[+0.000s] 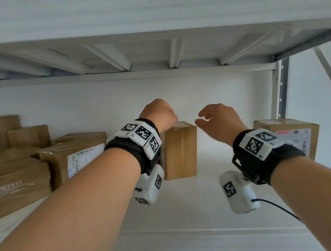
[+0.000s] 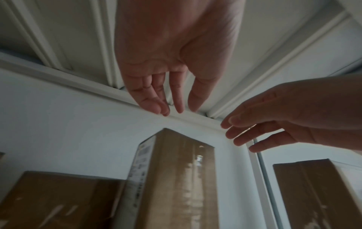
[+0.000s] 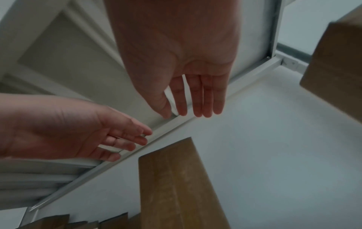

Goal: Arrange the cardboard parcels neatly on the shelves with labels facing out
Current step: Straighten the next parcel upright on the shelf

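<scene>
A tall brown parcel stands upright in the middle of the white shelf, its taped plain face toward me. In the left wrist view the parcel carries a white label on its left side face. My left hand hovers just above the parcel's top left; its relaxed fingers hold nothing. My right hand hangs a little above and right of the parcel top, with straight fingers apart from the cardboard.
Several parcels are stacked at the left, one with a label facing out. Another labelled parcel stands at the right by the metal post. The upper shelf's ribbed underside is close overhead. Bare shelf lies on either side of the tall parcel.
</scene>
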`<state>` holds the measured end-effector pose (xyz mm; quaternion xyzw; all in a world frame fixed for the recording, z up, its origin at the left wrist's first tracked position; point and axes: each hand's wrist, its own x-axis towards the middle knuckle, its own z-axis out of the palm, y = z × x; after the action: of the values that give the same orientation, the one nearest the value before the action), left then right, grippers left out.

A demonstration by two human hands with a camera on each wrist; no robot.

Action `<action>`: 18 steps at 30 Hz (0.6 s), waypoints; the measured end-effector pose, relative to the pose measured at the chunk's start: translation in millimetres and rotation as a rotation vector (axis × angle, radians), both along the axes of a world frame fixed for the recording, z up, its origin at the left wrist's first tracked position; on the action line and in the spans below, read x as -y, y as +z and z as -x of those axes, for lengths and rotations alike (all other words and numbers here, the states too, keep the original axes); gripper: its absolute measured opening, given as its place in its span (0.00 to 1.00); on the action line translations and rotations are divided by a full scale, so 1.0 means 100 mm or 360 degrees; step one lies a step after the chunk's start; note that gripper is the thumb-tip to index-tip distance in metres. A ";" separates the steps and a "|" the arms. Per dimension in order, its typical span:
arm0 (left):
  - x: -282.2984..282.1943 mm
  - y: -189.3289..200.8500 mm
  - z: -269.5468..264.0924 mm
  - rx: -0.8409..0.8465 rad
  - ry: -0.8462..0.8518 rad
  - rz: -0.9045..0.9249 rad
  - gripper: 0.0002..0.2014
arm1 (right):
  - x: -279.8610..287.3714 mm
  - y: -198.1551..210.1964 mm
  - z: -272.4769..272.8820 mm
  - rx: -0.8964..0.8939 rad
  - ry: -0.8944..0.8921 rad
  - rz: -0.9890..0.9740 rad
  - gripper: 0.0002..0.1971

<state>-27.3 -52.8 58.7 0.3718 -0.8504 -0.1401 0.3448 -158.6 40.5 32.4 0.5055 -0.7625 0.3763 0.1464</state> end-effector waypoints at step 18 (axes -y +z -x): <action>0.66 -0.23 -0.38 0.0085 -0.0074 -0.0114 0.07 | 0.71 -0.18 -0.40 0.0174 -0.0277 -0.0397 0.45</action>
<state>10.2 -118.5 35.2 0.3678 -0.8622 -0.1685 0.3050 -118.8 -30.4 14.3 0.4305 -0.8511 0.2915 0.0729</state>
